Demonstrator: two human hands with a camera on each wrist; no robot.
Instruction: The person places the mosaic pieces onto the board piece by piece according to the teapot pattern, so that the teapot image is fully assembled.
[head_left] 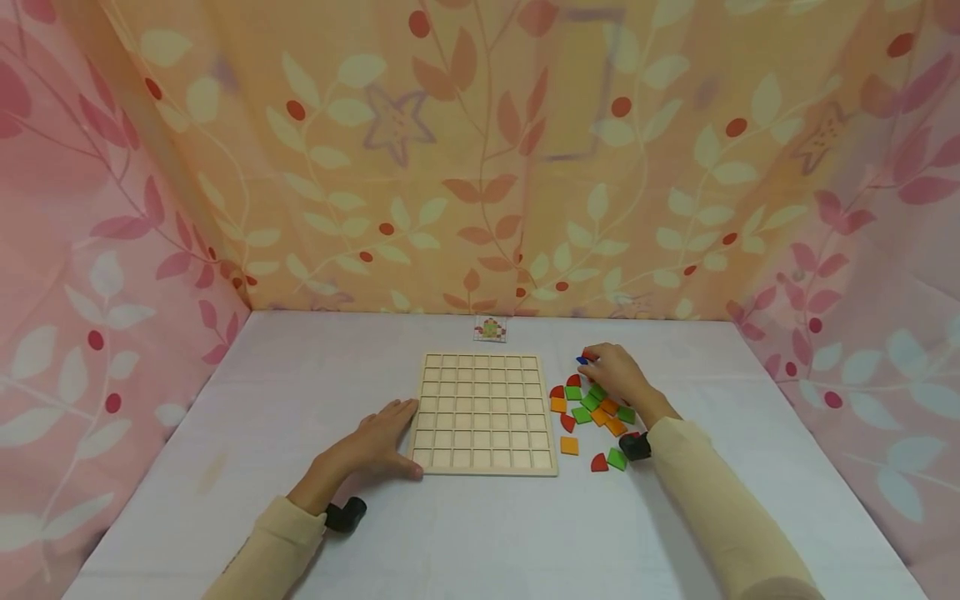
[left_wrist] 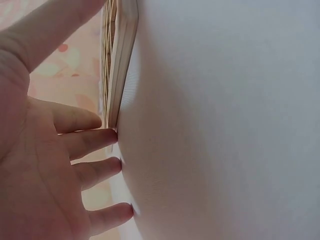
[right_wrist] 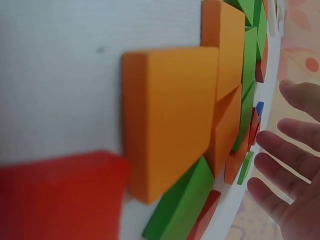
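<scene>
A square wooden grid board point(head_left: 482, 412) lies flat on the table. My left hand point(head_left: 378, 439) rests at its left edge, thumb and fingers spread; in the left wrist view the fingers are nearly straight beside the board's side point(left_wrist: 123, 60). To the right of the board, my right hand point(head_left: 617, 372) reaches over the far end of a loose group of coloured pieces. Its fingertips are near a blue piece point(head_left: 582, 361) and a red one. The right wrist view shows the fingers point(right_wrist: 282, 150) extended, with nothing visible between them, and the blue piece point(right_wrist: 259, 109) beyond other pieces.
Several green squares point(head_left: 573, 392), orange squares point(head_left: 569, 446) and red quarter-round pieces point(head_left: 599, 462) lie scattered right of the board. A small picture card point(head_left: 491, 329) lies behind the board. Patterned cloth point(head_left: 480, 167) hangs at the back and sides of the white table point(head_left: 480, 533).
</scene>
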